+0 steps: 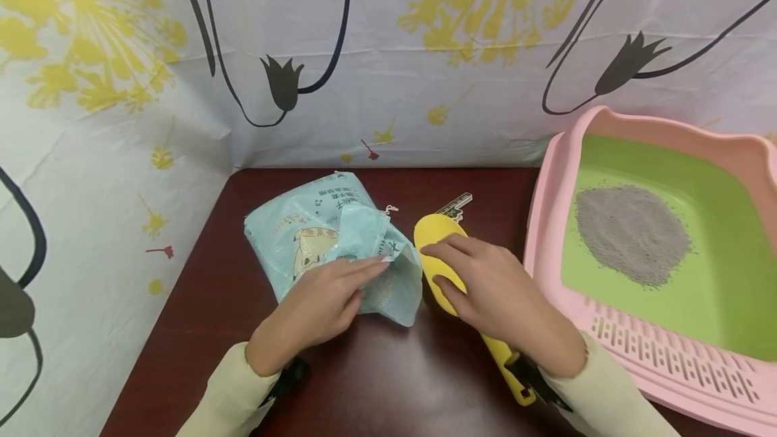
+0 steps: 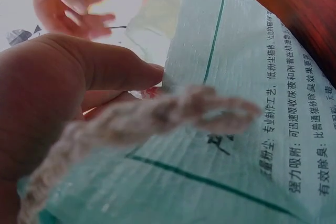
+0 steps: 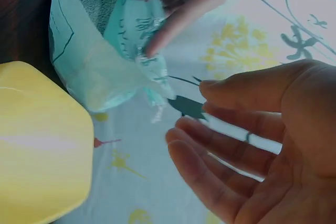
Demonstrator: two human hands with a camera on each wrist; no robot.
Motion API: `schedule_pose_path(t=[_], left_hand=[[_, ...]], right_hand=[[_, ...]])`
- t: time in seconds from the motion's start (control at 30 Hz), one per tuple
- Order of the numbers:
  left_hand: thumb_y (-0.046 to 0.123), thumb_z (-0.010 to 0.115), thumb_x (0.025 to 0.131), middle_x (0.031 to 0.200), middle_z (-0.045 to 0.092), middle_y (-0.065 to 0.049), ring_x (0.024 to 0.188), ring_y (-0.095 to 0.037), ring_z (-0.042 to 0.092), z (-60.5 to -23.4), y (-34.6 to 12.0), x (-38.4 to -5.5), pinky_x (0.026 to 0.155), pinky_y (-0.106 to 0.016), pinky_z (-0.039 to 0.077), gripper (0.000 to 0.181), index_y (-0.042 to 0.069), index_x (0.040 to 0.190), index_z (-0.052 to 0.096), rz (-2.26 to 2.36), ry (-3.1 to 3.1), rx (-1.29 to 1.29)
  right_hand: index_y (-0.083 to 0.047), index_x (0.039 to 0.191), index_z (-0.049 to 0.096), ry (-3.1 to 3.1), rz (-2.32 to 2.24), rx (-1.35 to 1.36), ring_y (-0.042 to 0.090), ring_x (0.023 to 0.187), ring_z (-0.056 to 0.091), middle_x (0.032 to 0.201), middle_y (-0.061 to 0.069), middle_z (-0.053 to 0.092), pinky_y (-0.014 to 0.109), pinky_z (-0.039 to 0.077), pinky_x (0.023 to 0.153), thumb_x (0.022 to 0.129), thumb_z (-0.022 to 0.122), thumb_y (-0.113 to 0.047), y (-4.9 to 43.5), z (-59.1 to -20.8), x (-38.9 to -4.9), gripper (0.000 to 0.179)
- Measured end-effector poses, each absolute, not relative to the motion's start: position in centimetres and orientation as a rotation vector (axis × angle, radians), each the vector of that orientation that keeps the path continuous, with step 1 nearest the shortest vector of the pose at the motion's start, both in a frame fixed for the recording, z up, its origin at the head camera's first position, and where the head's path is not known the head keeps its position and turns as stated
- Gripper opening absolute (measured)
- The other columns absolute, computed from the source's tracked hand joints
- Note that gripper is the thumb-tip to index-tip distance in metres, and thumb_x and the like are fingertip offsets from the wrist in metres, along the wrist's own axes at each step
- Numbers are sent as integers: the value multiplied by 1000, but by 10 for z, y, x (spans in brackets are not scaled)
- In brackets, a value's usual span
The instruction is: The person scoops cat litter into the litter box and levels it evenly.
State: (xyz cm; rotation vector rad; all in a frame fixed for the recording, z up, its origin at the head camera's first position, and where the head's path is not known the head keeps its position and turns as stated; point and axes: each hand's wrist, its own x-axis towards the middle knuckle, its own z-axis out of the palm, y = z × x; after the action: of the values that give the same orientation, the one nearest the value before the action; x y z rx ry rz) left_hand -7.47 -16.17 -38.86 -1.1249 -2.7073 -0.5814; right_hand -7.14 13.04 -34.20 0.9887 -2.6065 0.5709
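Observation:
A light blue cat litter bag (image 1: 303, 221) with printed text lies on the dark table, its mouth turned to the right and gaping. Grey granules (image 3: 97, 3) show inside it in the right wrist view. My left hand (image 1: 324, 299) grips the bag's edge near the mouth, the thumb (image 2: 123, 66) on the film in the left wrist view. Above a yellow scoop (image 1: 440, 261) hovers my right hand (image 1: 485, 285), fingers loosely bent and holding nothing; the right wrist view shows it apart from both bag and scoop. The scoop's handle points toward me, partly under the right wrist.
To the right stands a pink litter box (image 1: 546, 235) with a green floor and a patch of grey litter (image 1: 631, 231). A small ruler-marked piece (image 1: 456, 205) lies behind the scoop. A patterned cloth (image 1: 388, 73) hangs behind the table.

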Motion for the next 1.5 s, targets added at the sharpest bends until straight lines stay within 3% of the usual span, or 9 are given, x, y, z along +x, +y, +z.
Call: schedule_pose_path(t=[0.23,0.47,0.63,0.87,1.07,1.2,1.3,1.5], left_hand=[[-3,70,98,153,67,-4,122,-23,73,-388,-165,-72,90,-39,62,55,8,151,68,-545,-2674,-1129],[-4,70,96,152,67,-5,124,-23,72,-388,-166,-71,89,-38,63,55,7,150,69,-530,-2646,-1140],[-1,72,98,153,67,-6,126,-23,72,-386,-167,-68,90,-39,63,51,8,149,70,-534,-2642,-1133],[6,85,93,150,68,-5,127,-26,69,-390,-181,-60,102,-45,58,53,10,145,73,-492,-2524,-1075],[31,98,82,151,67,-8,133,-36,61,-393,-198,-50,107,-55,54,66,13,141,76,-360,-2496,-975],[47,104,71,156,61,-10,134,-40,58,-396,-202,-41,104,-54,56,84,15,143,74,-295,-2559,-882],[44,106,70,159,56,-13,130,-39,61,-397,-200,-35,98,-51,59,88,15,146,72,-311,-2620,-786],[35,104,75,151,58,-19,118,-39,68,-395,-196,-24,86,-53,62,93,16,156,63,-392,-2754,-484]], right_hand=[[-7,131,76,-2597,594,1057,29,109,74,124,9,75,50,63,83,91,87,-8,108,-351,-101,41],[-4,126,77,-2603,589,1065,29,99,75,121,9,75,46,62,86,86,93,-9,92,-358,-118,43],[-1,120,79,-2623,610,1060,26,86,75,115,12,76,41,63,78,88,89,-6,86,-369,-126,34],[-1,112,81,-2587,709,1033,18,72,66,104,9,78,36,58,67,90,78,3,85,-373,-133,23],[-4,115,83,-2659,819,905,16,65,54,113,7,81,33,45,56,92,65,8,88,-370,-137,32],[-8,115,84,-2647,898,914,19,79,68,115,2,81,38,54,67,91,57,12,89,-370,-143,42],[-10,113,85,-2625,950,965,19,95,74,113,-1,81,42,59,82,90,52,14,89,-371,-146,47],[-11,100,86,-2598,1004,1063,18,96,76,107,-3,81,41,59,80,92,45,17,89,-373,-149,50]])
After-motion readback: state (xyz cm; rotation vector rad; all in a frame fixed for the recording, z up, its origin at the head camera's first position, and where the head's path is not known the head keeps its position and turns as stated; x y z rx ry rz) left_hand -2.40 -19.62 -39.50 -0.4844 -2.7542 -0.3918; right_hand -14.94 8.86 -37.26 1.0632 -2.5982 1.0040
